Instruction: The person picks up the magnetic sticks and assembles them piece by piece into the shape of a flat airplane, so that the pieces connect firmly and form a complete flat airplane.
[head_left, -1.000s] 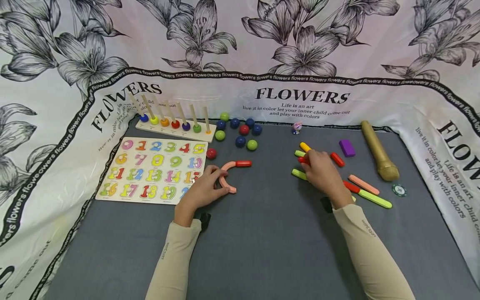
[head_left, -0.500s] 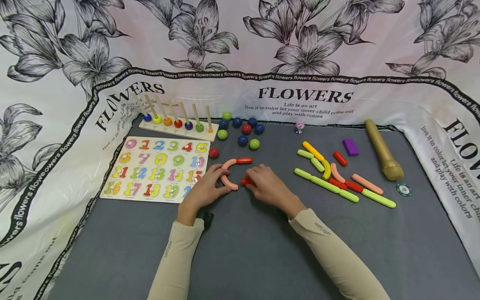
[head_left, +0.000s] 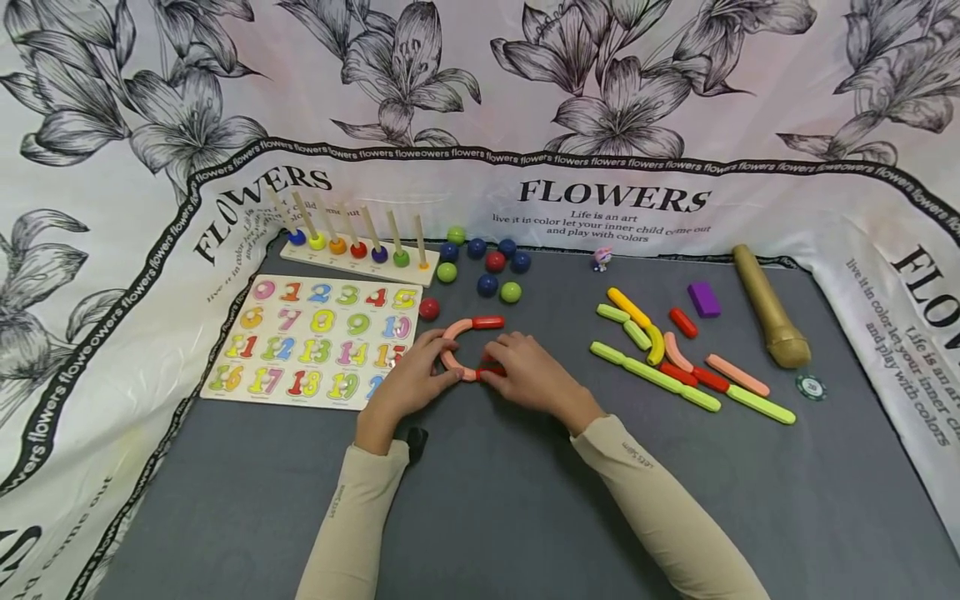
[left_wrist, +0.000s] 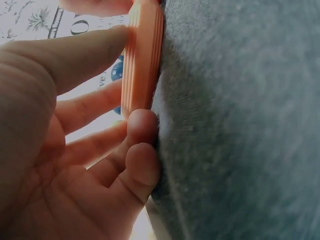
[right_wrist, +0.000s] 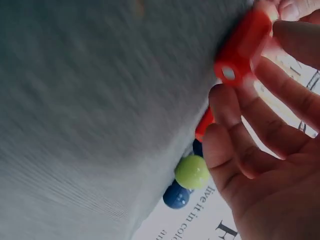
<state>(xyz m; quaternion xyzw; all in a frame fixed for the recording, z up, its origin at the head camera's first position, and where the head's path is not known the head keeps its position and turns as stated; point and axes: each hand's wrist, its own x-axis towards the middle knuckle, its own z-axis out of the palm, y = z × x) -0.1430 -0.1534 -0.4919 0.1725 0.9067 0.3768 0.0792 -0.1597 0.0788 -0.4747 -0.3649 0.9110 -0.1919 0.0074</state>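
Note:
My left hand point(head_left: 405, 379) grips a ridged salmon-pink curved bar point(left_wrist: 142, 60) that lies on the grey cloth as an arc open to the right. Two pieces may form this arc; the seam is hard to see. A short red bar point(head_left: 489, 322) extends from the arc's upper end. At the lower end, my right hand point(head_left: 536, 375) pinches another short red bar point(right_wrist: 245, 47) between thumb and fingers, its far end against the pink piece. A pale round spot shows on its near end in the right wrist view.
Left of the hands lies a number puzzle board point(head_left: 315, 342), with a peg stand point(head_left: 360, 262) behind it. Several coloured balls point(head_left: 487, 285) sit further back. Loose bars point(head_left: 656, 375), a purple block point(head_left: 703, 300), a gold microphone-shaped object point(head_left: 771, 308) and a chip point(head_left: 812, 387) lie right.
My right hand has come left from the loose bars with a red bar and brought it against the lower end of the pink arc. My left hand has stayed on the arc.

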